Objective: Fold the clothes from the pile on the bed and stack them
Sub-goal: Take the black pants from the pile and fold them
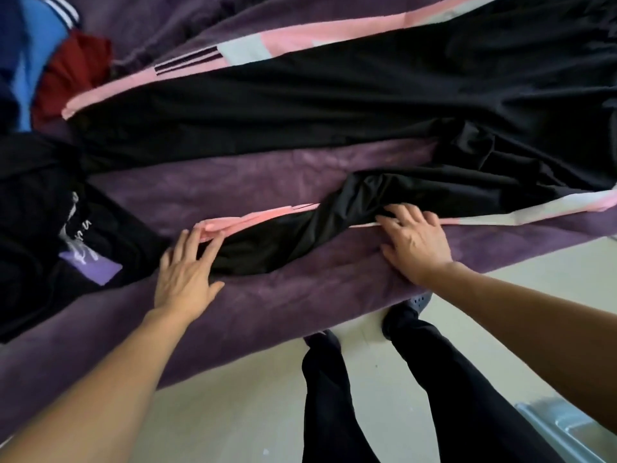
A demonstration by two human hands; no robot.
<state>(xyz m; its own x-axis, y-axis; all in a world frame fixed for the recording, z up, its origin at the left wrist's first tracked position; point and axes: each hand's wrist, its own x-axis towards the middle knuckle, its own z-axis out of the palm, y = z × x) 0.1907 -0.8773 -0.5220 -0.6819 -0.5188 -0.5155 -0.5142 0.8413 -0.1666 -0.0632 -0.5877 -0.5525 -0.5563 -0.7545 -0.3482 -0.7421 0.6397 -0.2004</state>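
Black track pants (pixel 300 105) with pink and grey side stripes lie spread across the purple bed cover (pixel 267 295). The far leg lies flat; the near leg (pixel 300 232) is twisted and crumpled. My left hand (pixel 187 272) presses with straight fingers on the pink hem end of the near leg. My right hand (pixel 414 238) lies flat on the same leg further right, fingers spread over the black cloth and its stripe.
A black garment with a purple print (pixel 66 235) lies at the left. Red (pixel 73 71) and blue (pixel 30 55) clothes are heaped at the far left. The bed edge runs below my hands, with my legs on pale floor and a grey object (pixel 561 426) at lower right.
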